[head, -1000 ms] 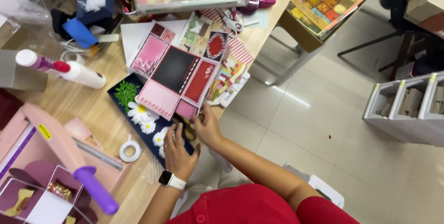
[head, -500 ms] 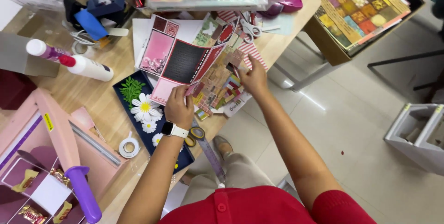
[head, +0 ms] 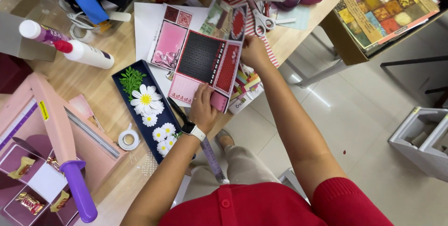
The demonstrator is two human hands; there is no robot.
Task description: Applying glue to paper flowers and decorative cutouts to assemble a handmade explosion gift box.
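Left hand (head: 203, 107) pinches the lower edge of the pink-and-black patterned card sheet (head: 201, 58), fingers closed on it. Right hand (head: 254, 51) grips its upper right edge. Sheet lies flat on the wooden table (head: 93, 83), beside the tray of paper daisies (head: 147, 104). Step judged: positioning the sheet. Next calls for steady alignment

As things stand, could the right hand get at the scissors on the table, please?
Probably yes. The right hand rests on the right edge of the patterned card sheet, and the scissors lie just beyond it on the striped paper, uncovered, with nothing between them.
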